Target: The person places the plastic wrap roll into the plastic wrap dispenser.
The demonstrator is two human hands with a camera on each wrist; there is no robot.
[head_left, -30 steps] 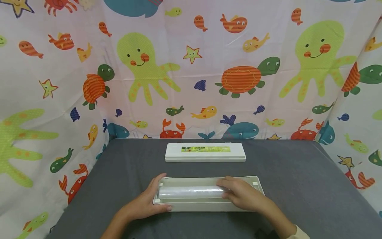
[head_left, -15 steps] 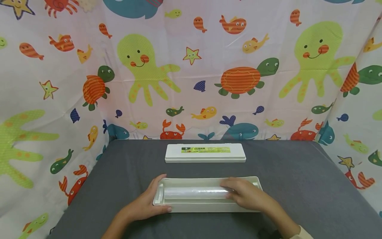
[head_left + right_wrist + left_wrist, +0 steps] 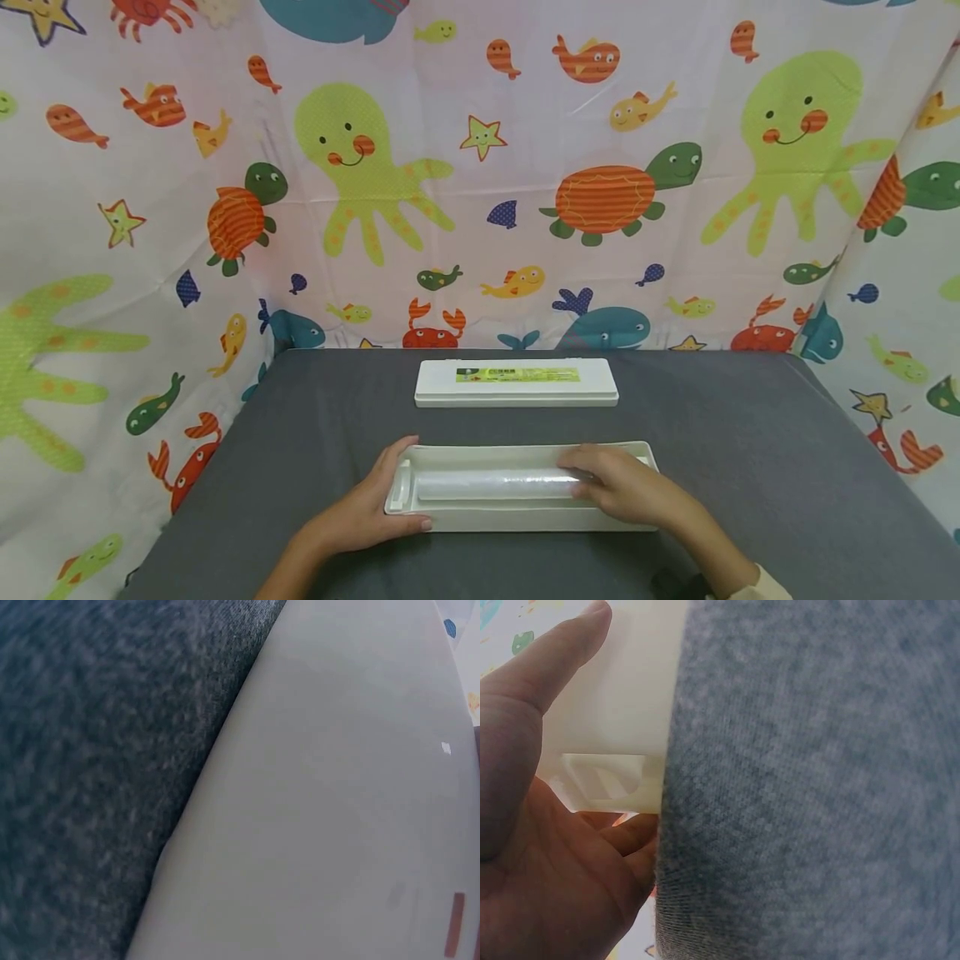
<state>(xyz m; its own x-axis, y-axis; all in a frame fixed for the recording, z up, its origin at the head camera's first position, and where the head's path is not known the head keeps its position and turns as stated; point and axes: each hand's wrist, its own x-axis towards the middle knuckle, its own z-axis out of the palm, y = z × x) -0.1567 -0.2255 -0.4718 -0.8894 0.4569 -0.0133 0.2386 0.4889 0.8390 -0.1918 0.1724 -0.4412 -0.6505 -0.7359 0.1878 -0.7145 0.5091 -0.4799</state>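
Observation:
A long white plastic box (image 3: 525, 521) lies lengthwise in front of me on the grey cloth, its top uncovered. Inside it rests a roll of clear plastic film (image 3: 495, 484). My left hand (image 3: 367, 504) grips the box's left end, thumb along the front wall and fingers around the far corner; the left wrist view shows the palm (image 3: 562, 870) against that end. Reaching into the box from the right, my right hand (image 3: 626, 492) holds the right part of the roll and hides its right end. The box's pale outer wall (image 3: 322, 787) fills much of the right wrist view.
Behind the box lies a white lid (image 3: 435, 390) with a green and yellow label (image 3: 517, 375). Grey cloth (image 3: 750, 467) covers the table. A curtain printed with sea animals (image 3: 480, 208) hangs at the back and both sides.
The roll has shifted right inside the box, uncovering a gap at the left end. My right hand has moved slightly right with it. My left hand stays in place.

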